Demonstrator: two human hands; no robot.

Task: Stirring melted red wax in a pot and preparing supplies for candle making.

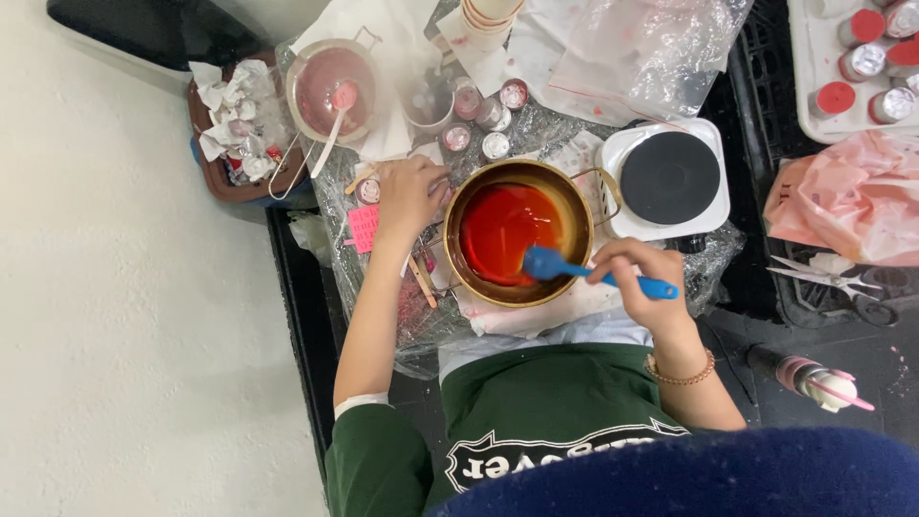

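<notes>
Both hands' grips partly hidden: right hand (639,271) clamped on blue spatula (574,269), left hand (410,194) unclear beside gold pot (584,215).

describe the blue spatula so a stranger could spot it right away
Find the gold pot of red liquid mid-table, left of the white hotplate. The spatula dips into it, its handle in the right hand. It is the only blue tool there.

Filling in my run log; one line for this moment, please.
right hand: holds blue spatula in pot | left hand: at pot rim | red liquid
</notes>
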